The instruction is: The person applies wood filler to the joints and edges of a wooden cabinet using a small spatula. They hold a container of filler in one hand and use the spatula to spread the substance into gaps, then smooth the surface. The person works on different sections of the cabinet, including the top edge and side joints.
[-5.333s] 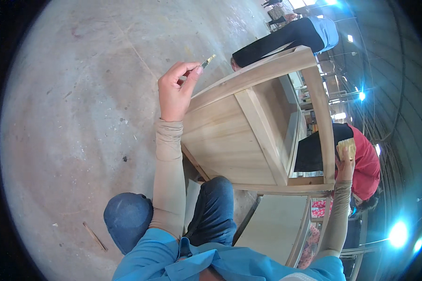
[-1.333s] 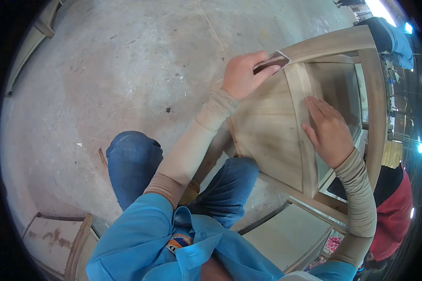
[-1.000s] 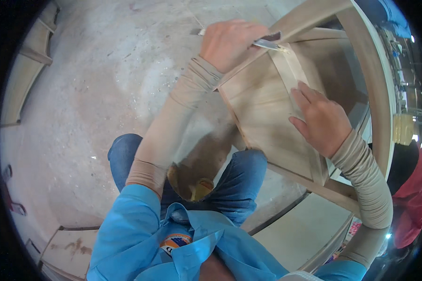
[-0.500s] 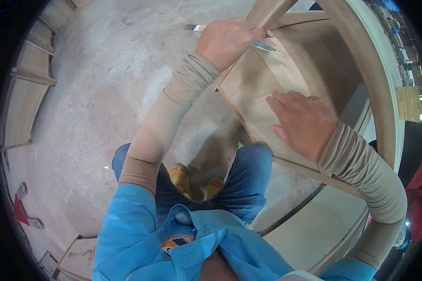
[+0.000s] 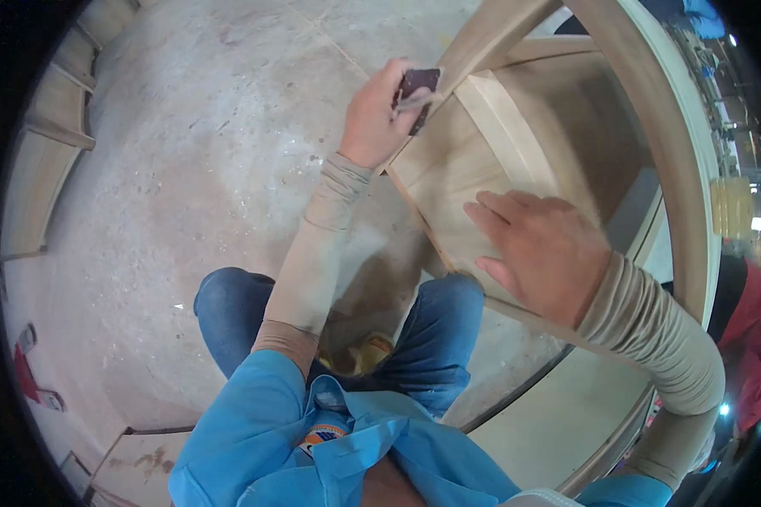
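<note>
My left hand [image 5: 370, 122] is closed on a piece of sandpaper [image 5: 423, 82], with its dark brown face showing. It is beside the slanted rail [image 5: 486, 38] of a pale wooden furniture piece; whether the sandpaper touches the rail I cannot tell. My right hand [image 5: 550, 253] lies palm down with fingers spread on the light wood panel [image 5: 452, 182] inside that piece, holding nothing. A paler wooden strip [image 5: 509, 127] runs across the panel beyond my right fingertips. A curved rail [image 5: 664, 127] arches past on the right.
Wooden panels [image 5: 38, 182] stand along the left edge. A red object with grey ends [image 5: 27, 372] lies on the concrete floor [image 5: 177, 152]. At lower left sits a stained wooden piece [image 5: 148, 465]. A yellowish container [image 5: 731, 207] and red cloth [image 5: 757, 338] are at the right.
My left hand has turned and shifted slightly left and nearer, off the top of the slanted rail, showing the sandpaper's dark face. My right hand has slid slightly nearer on the panel.
</note>
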Demonstrator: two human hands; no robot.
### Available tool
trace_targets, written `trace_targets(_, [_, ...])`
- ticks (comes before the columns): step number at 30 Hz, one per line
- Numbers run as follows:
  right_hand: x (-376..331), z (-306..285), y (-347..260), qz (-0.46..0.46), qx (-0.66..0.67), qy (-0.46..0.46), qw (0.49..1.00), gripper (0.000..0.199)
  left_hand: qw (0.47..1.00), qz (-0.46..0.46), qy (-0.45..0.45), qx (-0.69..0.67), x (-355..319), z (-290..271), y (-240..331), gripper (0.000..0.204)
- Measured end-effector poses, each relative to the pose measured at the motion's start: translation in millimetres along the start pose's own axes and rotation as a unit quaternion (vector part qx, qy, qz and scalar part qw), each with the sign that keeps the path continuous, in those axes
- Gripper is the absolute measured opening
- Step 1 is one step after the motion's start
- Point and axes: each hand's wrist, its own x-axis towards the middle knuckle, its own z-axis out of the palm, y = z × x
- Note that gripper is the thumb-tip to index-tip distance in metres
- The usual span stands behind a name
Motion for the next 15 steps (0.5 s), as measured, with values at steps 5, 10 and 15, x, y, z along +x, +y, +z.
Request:
trace_targets(5, [4.7,-7.4,-2.0,0.034,0.055,-0.086,0.994,0.05,0.999,0.011,0.045,-0.025,-6.9,20.5,-14.3,0.02])
trace_targets(10, [10.1,-6.8,2.8,0.012,0.053,-0.061,0.997,0.05,0.985,0.125,0.121,-0.019,3.4,27.9,-20.8,0.013])
trace_targets(15, [18.2,-12.2,4.1,0.039,0.088,-0.096,0.991,0.056,0.973,0.188,0.136,-0.002,16.4,31.0,-27.4,0.016])
